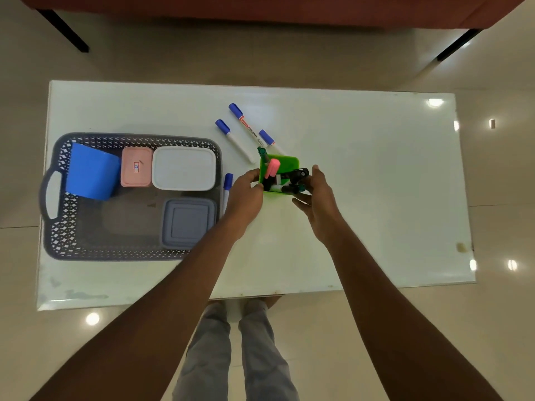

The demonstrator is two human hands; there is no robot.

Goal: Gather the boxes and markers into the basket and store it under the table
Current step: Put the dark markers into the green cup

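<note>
A grey lattice basket (62, 235) sits on the left of the white table (376, 183). Inside it are a blue box (91, 173), a pink box (136, 170), a white lidded box (183, 168) and a grey lidded box (188, 222). At the table's middle stands a green box (286, 162) holding several markers, among them a pink one (272, 167). My left hand (246, 192) grips its left side. My right hand (317, 195) touches its right side by the black markers. Three blue-capped markers (243, 123) lie behind it. Another blue-capped marker (227, 185) lies beside the basket.
The floor is shiny beige tile with light reflections. A red sofa (275, 10) with black legs stands beyond the table. My legs show below the table's near edge. A small yellow stain (461, 246) marks the table's right side.
</note>
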